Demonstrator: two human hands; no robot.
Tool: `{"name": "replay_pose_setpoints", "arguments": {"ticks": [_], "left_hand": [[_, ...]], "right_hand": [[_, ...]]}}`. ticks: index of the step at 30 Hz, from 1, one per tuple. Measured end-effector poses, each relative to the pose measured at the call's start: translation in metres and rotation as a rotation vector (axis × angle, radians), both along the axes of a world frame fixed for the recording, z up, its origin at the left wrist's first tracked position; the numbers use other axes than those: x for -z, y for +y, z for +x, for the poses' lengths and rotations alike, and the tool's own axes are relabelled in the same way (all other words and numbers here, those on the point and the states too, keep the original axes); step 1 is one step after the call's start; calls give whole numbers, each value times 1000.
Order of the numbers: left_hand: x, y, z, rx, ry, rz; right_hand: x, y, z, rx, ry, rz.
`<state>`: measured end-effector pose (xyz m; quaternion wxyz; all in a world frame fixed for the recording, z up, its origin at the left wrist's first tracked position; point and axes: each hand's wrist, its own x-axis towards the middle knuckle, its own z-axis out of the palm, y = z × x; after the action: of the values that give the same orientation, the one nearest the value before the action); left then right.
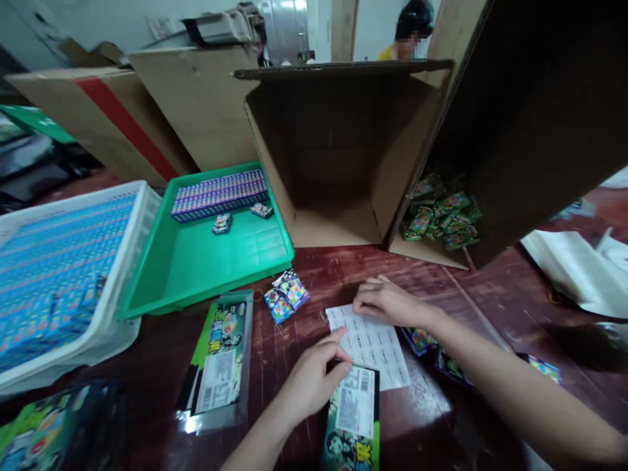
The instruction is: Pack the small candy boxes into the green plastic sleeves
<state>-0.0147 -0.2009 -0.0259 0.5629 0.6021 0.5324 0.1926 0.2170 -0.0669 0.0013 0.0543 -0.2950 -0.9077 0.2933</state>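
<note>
My left hand (316, 374) pinches the top edge of a green and black printed packet (353, 412) with a white label and barcode. That packet lies at the front of the table, over the lower edge of a white sheet of oval stickers (377, 350). My right hand (385, 301) rests at the sheet's upper edge with its fingers curled together on it; its fingertips are partly hidden. Left of my hands lies a clear bag with similar green printed cards (220, 356). Small colourful boxes (287, 296) sit beyond my left hand, and others (420, 340) are partly under my right forearm.
A green tray (210, 255) holds rows of small boxes, beside a white basket (110, 297) of blue boxes. An open cardboard box (338, 229) stands ahead; another (530, 131) at right contains green packets (441, 212). More packets (44, 432) lie front left. A person (409, 33) is behind.
</note>
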Motion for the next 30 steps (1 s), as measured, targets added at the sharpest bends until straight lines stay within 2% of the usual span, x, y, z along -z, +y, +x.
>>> {"name": "replay_pose_setpoints", "arguments": {"ticks": [4, 7, 11, 13, 15, 18, 20, 23, 25, 27, 30], "left_hand": [[-8, -7, -3, -51, -14, 66], [-16, -15, -8, -76, -69, 115], [-28, -25, -12, -82, -95, 35], [-34, -28, -11, -85, -94, 18], [-39, -32, -11, -93, -98, 18], [-43, -36, -12, -113, -100, 21], [-43, -40, -14, -129, -94, 24], [-42, -45, -18, -159, -82, 34], [-41, -49, -19, -162, -86, 38], [-41, -50, -18, -158, -99, 45], [-47, -50, -21, -160, -102, 50]], "right_hand": [[-28, -16, 10, 152, 288, -394], [-46, -28, 7, 225, 379, -689], [-45, -45, -9, 127, 353, -1041], [-40, -56, -18, 92, 317, -1091], [-36, -65, -24, 90, 270, -1031], [-37, -77, -28, 108, 177, -811], [-41, -86, -28, 139, 162, -598], [-45, -107, -26, 166, 178, -200], [-44, -122, -25, 153, 171, -12], [-42, -133, -27, 149, 166, 46], [-40, -138, -33, 151, 192, -6]]}}
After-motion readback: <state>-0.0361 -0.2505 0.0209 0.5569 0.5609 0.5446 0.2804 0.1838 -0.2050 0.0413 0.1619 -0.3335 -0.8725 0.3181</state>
